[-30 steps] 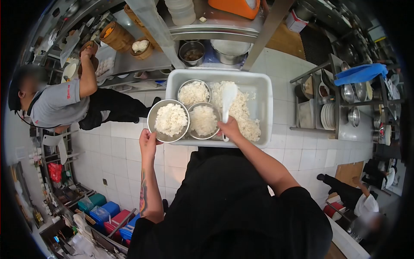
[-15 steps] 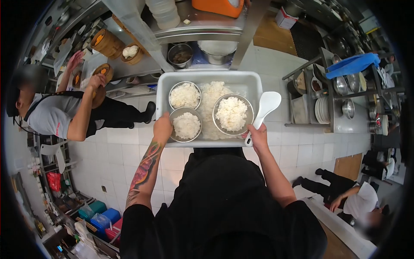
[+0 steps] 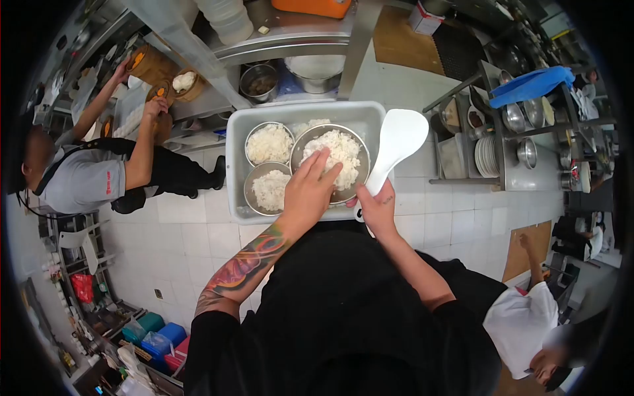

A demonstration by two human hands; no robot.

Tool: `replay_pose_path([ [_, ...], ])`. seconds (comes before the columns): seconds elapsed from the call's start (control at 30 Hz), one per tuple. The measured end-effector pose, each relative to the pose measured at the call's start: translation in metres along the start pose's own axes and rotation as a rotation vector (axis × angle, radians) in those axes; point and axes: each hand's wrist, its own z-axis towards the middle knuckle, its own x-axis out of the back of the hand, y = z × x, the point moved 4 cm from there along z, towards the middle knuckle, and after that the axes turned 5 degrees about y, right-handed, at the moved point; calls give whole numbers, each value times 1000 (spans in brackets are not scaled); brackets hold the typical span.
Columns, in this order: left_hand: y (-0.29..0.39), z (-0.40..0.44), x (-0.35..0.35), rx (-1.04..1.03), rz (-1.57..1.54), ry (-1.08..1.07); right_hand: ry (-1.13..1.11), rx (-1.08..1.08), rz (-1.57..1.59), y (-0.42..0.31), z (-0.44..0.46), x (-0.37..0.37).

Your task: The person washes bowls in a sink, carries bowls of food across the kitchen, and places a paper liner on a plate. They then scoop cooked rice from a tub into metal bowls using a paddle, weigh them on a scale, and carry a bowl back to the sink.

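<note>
A metal bowl heaped with rice (image 3: 340, 148) is held over a grey plastic tub (image 3: 234, 168). My left hand (image 3: 312, 188) lies on that rice with its fingers spread. At the bowl's lower right rim, my right hand (image 3: 376, 206) grips both the rim and the handle of a white rice paddle (image 3: 401, 142), whose blade points up and right beyond the tub. Two more bowls of rice, an upper one (image 3: 269, 143) and a lower one (image 3: 270, 191), stand in the tub's left side. Loose rice in the tub is mostly hidden by the held bowl.
A co-worker (image 3: 86, 171) handles bamboo steamers (image 3: 150, 65) at the left counter. Another person (image 3: 522, 317) is close at the lower right. A steel shelf (image 3: 290, 47) stands beyond the tub; a rack with plates (image 3: 487, 157) is at the right.
My left hand has gone from the tub's left edge onto the rice in the right bowl. That bowl and the paddle have shifted slightly. The person at lower right has come nearer.
</note>
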Motion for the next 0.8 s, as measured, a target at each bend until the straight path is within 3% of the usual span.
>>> replay_pose_path([
  [0.5,-10,1,32,-98,-238,-125,31,46,21,-24,-4,0],
  [0.7,-18,3,51,46,-319,-64,3,33,-8,-33,-3,-2],
  [0.77,-28,1,54,286,-390,-41,-3,23,-19,-37,-5,-3],
  [0.8,-28,3,54,286,-389,-41,1,11,-18,-38,-6,-4],
])
